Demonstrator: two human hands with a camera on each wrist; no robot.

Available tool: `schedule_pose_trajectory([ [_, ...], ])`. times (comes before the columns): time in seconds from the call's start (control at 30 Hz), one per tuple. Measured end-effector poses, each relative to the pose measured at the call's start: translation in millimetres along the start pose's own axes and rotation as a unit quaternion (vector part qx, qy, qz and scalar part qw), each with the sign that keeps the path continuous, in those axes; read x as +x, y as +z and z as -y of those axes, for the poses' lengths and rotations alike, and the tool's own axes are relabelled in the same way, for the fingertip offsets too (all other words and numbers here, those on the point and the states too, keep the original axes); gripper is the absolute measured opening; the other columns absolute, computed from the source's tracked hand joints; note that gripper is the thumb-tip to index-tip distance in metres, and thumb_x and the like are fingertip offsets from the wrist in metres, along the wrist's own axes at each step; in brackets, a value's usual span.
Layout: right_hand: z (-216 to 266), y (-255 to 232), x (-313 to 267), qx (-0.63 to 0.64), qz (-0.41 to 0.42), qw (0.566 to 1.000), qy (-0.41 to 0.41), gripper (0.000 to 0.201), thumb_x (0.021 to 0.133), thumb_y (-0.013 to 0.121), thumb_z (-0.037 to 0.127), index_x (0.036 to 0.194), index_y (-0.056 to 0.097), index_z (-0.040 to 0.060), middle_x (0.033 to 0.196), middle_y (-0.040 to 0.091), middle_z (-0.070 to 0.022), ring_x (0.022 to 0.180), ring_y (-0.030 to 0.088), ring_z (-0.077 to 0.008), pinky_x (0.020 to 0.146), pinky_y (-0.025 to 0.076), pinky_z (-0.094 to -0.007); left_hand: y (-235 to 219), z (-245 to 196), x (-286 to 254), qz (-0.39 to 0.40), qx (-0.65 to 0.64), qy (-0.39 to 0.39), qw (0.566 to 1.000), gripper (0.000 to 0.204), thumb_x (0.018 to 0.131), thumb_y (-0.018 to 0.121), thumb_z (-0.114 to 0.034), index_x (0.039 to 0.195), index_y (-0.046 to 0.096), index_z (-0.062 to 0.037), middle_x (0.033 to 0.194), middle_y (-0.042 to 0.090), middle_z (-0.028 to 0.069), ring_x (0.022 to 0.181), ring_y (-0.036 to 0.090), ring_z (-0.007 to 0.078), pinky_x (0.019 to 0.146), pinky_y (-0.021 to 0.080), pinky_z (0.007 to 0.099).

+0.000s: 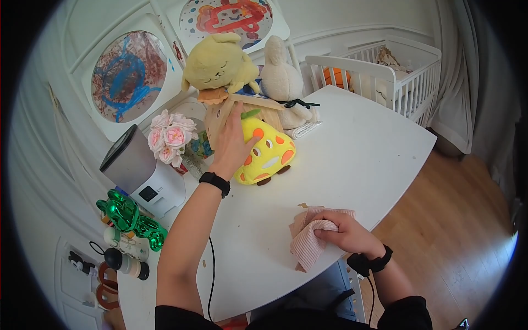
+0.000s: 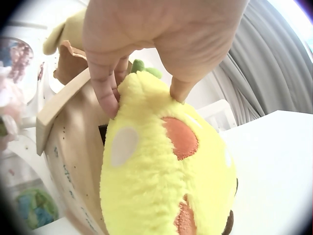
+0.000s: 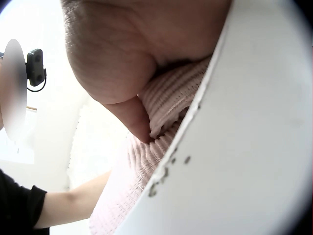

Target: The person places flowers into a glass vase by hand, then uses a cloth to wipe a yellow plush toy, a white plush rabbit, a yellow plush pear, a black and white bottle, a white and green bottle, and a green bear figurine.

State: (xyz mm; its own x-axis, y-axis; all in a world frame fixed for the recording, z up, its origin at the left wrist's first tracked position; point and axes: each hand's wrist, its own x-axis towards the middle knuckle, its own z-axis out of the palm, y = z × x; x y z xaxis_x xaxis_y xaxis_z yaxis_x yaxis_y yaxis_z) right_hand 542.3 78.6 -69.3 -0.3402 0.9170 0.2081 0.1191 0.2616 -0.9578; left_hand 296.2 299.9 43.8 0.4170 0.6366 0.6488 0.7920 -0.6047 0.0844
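Note:
My left hand (image 1: pixel 232 144) pinches the upper part of a yellow plush toy (image 1: pixel 270 163), thumb on one side and fingers on the other. The plush has orange spots, a stitched face, small brown feet and a green tip; the left wrist view shows its furry side (image 2: pixel 146 171) close up. It stands on the white table (image 1: pixel 341 159), against a wooden box-like piece (image 1: pixel 220 114). Near the table's front edge my right hand (image 1: pixel 347 234) grips a bunched pink striped cloth (image 1: pixel 308 246). In the right wrist view, ribbed cloth (image 3: pixel 146 156) folds out below the thumb.
Behind the yellow plush sit a pale yellow plush dog (image 1: pixel 220 63) and a white plush (image 1: pixel 282 82). Pink roses (image 1: pixel 171 137), a grey-and-white appliance (image 1: pixel 144 176), a shiny green figure (image 1: pixel 129 217) and bottles (image 1: pixel 129 261) line the left side. Brown crumbs (image 3: pixel 161 177) lie near the edge.

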Motion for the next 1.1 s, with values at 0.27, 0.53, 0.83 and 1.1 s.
schedule_pose_trajectory([
  [0.27,-2,1,0,0.0,-0.004,1.0,0.002,0.023,0.095,0.067,0.012,0.116,0.065,0.0026,0.109,0.067,-0.0113,0.103,0.063,-0.0227,0.093,0.048,-0.0328,1,6,-12,-0.062,0.047,0.057,0.995,0.063,0.082,0.078,-0.013,0.137,0.048,-0.0038,0.119,0.053,0.0185,0.114,0.053,0.0385,0.097,0.046,0.0464],
  [0.53,3,2,-1,0.009,-0.004,1.0,0.006,0.022,0.095,0.066,0.01,0.115,0.065,0.0022,0.109,0.067,-0.0102,0.102,0.063,-0.0203,0.092,0.049,-0.0318,-10,5,-31,-0.106,0.04,0.022,0.993,0.051,0.086,0.073,-0.014,0.133,0.054,-0.0039,0.114,0.059,0.0148,0.105,0.057,0.0323,0.094,0.048,0.0411],
  [0.83,4,2,1,-0.004,0.027,1.0,0.001,0.026,0.093,0.069,0.009,0.117,0.066,0.0034,0.11,0.067,-0.0096,0.103,0.063,-0.019,0.093,0.049,-0.032,-142,-9,-150,0.123,-0.524,-0.266,0.8,0.025,0.101,0.057,-0.014,0.124,0.061,-0.0033,0.109,0.068,0.0091,0.101,0.064,0.0168,0.088,0.052,0.0326],
  [1.1,26,11,14,-0.093,0.076,0.988,0.097,0.024,0.088,0.073,0.007,0.111,0.072,0.001,0.098,0.073,-0.0023,0.092,0.063,-0.0116,0.089,0.05,-0.0284,-259,17,-293,-0.21,-0.545,-0.332,0.741,0.037,0.108,0.049,-0.029,0.076,0.043,-0.0111,0.056,0.034,-0.0046,0.045,0.027,0.005,0.044,0.022,0.0232],
])
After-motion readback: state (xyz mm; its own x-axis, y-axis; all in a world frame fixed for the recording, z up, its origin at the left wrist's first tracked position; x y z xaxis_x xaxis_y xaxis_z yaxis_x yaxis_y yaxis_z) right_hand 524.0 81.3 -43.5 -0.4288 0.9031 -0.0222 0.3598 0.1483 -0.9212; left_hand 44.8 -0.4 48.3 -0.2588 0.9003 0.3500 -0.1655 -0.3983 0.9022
